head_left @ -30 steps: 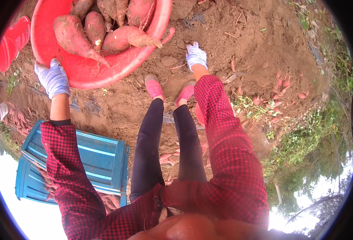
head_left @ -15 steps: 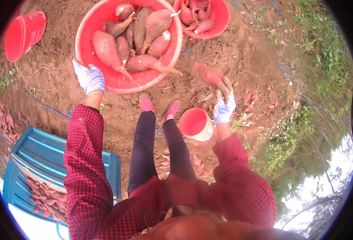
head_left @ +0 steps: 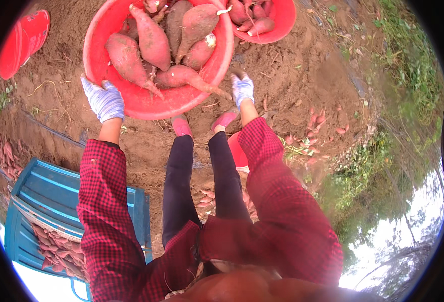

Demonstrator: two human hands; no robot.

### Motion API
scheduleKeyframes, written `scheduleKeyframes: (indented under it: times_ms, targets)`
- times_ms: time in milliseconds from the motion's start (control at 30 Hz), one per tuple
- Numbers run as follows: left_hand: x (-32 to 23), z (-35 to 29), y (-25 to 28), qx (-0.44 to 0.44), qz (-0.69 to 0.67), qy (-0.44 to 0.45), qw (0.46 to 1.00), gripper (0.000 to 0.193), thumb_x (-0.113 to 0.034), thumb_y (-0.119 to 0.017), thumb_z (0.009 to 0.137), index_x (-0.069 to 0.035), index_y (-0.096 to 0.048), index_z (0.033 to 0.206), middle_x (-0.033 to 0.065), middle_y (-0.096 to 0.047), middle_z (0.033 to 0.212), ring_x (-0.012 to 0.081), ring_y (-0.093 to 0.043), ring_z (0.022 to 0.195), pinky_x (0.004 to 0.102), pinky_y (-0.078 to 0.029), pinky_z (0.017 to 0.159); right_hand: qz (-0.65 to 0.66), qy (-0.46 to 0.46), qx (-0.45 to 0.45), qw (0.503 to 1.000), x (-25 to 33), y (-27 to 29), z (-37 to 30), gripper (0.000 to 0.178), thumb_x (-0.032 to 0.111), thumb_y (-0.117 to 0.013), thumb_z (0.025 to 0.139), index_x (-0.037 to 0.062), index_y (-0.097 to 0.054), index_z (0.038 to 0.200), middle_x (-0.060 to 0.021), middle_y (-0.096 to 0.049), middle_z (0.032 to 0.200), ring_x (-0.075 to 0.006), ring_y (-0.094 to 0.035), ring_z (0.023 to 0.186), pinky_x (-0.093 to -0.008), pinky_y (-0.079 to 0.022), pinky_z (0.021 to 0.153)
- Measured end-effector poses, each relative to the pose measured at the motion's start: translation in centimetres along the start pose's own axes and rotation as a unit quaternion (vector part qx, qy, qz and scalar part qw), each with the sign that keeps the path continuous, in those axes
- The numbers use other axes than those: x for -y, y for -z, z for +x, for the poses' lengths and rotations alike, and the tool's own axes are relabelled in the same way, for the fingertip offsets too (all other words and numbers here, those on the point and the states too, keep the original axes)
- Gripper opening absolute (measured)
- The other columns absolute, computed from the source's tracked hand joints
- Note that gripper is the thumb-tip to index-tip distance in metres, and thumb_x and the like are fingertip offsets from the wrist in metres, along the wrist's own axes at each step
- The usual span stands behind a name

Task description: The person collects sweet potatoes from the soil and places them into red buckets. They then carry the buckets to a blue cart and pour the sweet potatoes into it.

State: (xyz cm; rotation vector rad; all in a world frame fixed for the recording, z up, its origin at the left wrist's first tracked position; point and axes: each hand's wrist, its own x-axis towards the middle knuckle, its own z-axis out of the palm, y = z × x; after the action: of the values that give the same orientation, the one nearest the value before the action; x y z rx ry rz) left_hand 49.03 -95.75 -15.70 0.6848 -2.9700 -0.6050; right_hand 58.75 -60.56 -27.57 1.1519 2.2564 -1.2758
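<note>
A large red basin (head_left: 93, 55) full of big, soil-smeared sweet potatoes is in front of me. My left hand (head_left: 105, 100), in a striped white-and-blue glove, grips its near left rim. Just off the basin's near right rim is my right hand (head_left: 243, 90), gloved the same way, fingers stretched out and nothing in it. One large sweet potato (head_left: 153, 43) lies on top of the others. Another sweet potato (head_left: 189, 80) has its thin tail reaching over the near right rim.
A smaller red basin (head_left: 285, 25) of sweet potatoes stands at the far right, a red bucket (head_left: 33, 32) at the far left. My right sleeve partly covers another red bucket (head_left: 238, 151). Blue crates (head_left: 56, 194) and heaped sweet potatoes are at left; vines (head_left: 408, 65) grow at right.
My right hand has let go of the sweet potato it held and moved left toward the large basin. A sweet potato now lies on top there. My left hand stays on the rim.
</note>
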Motion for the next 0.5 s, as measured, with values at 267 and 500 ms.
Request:
scheduleKeyframes:
  times_ms: [267,500]
  targets:
    - [0.4,-0.1,-0.1,-0.025,0.050,-0.026,0.998,0.063,-0.012,-0.053,0.084,0.011,-0.026,0.136,0.0287,-0.037,0.137,0.0373,-0.039,0.128,0.0372,-0.029,0.108,0.327,-0.402,0.038,0.854,-5.9,-13.3,4.9,0.066,0.026,-0.067,0.080,0.0016,-0.040,0.135,-0.0153,-0.056,0.123,-0.0270,-0.051,0.116,-0.0359,-0.039,0.100]
    - [0.4,-0.1,0.0,-0.012,0.009,0.009,1.000,0.064,-0.013,-0.054,0.085,0.011,-0.025,0.137,0.0286,-0.036,0.138,0.0360,-0.037,0.129,0.0359,-0.027,0.110,0.242,-0.257,0.055,0.934,-5.2,-15.8,6.0,0.079,0.028,-0.075,0.072,-0.0023,-0.036,0.134,-0.0157,-0.056,0.117,-0.0185,-0.053,0.103,-0.0330,-0.044,0.088]
